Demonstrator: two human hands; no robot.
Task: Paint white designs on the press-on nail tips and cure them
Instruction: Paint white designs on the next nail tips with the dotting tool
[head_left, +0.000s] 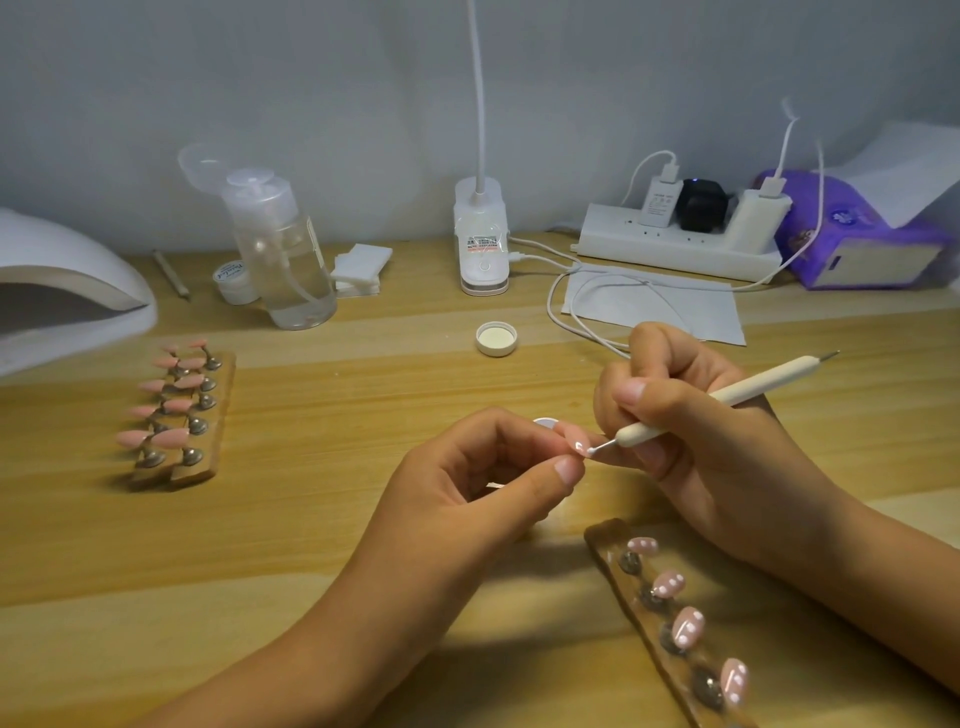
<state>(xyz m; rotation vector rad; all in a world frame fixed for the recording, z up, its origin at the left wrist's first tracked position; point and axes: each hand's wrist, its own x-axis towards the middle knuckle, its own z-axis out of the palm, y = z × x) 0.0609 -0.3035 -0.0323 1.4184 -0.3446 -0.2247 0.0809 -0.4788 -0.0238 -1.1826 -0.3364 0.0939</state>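
Pinching pink nail tip (574, 437) in left hand (467, 493), gripping dotting pen (727, 397) in right hand (691, 431) with ball end on it; hold pinch steady, dab lightly, lift straight up

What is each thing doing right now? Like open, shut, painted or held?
left hand, pinches the nail tip
nail tip, held, white marks on it
right hand, grips the dotting pen
dotting pen, tip touches the nail tip
near nails, dotted white
far nails, plain pink
clear bottle, lid flipped open
white cap, off, open side up
power strip, three plugs in
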